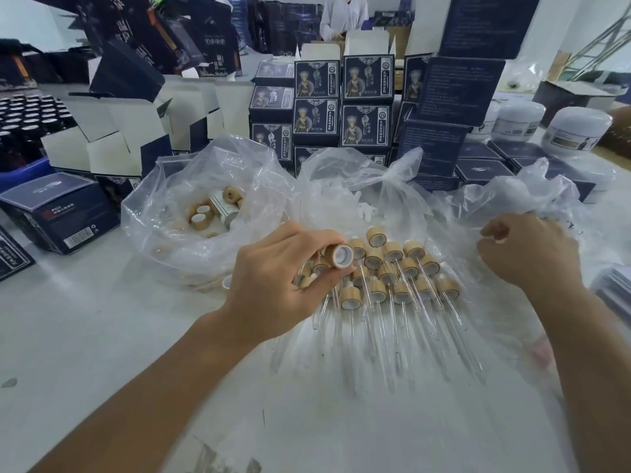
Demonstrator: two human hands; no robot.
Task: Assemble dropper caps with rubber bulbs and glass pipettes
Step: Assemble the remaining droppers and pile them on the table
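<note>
My left hand [283,278] grips a bamboo dropper cap [339,256] with its white inner opening turned toward me. It hovers over the left edge of a pile of assembled droppers [396,278], bamboo caps with glass pipettes pointing toward me. My right hand [529,250] is at the right, fingers curled over crinkled clear plastic [532,196]; whether it holds anything is hidden. A clear bag of loose bamboo caps [205,213] lies at the left. A middle bag holds white rubber bulbs [345,196].
Stacks of dark blue product boxes [341,107] stand behind the bags, with open white-lined cartons [112,138] at the left. White jars [577,131] sit at the far right. A person in a grey top [343,15] stands at the back. A lone cap [226,282] lies by the left bag.
</note>
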